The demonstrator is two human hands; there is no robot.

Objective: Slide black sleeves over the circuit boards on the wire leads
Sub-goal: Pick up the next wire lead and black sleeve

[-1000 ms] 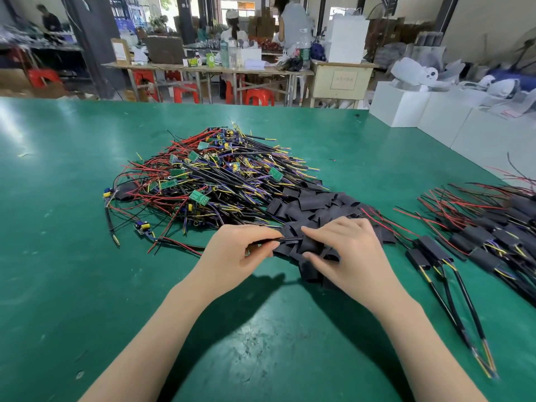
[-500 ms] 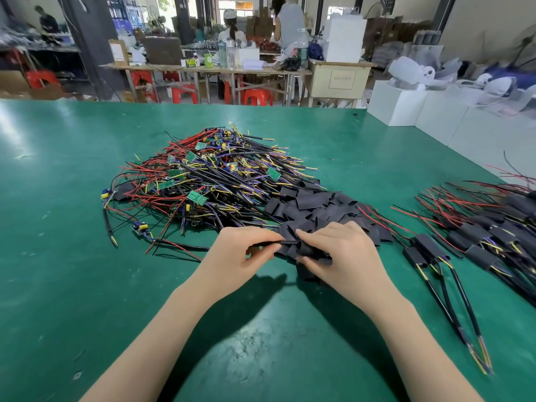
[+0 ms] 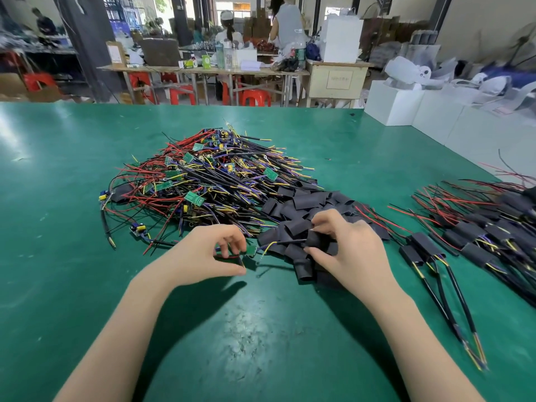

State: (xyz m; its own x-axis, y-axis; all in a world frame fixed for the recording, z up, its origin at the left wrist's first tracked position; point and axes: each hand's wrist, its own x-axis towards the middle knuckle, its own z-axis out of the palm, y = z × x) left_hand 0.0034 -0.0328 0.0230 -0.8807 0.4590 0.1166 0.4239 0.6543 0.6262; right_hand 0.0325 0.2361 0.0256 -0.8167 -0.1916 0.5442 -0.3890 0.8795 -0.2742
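My left hand [image 3: 204, 256] pinches a small green circuit board [image 3: 251, 250] with its wire leads, just above the green table. A black lead runs from the board to the right into a black sleeve [image 3: 314, 240], which my right hand [image 3: 352, 250] grips among a heap of loose black sleeves [image 3: 307, 204]. The board lies bare, outside the sleeve. Behind the hands lies a big tangle of wired circuit boards [image 3: 203, 181] with red, black and yellow leads.
Sleeved assemblies lie at the right: two [image 3: 420, 248] close to my right hand, a larger bunch [image 3: 487, 224] near the table's right edge. White boxes [image 3: 394, 105] stand at the far right corner. People work at benches behind the green table [image 3: 58, 256].
My hands have drawn apart: the left one moved left and down with the board, so the green board and its lead now show between the hands. The right hand stays on the sleeve.
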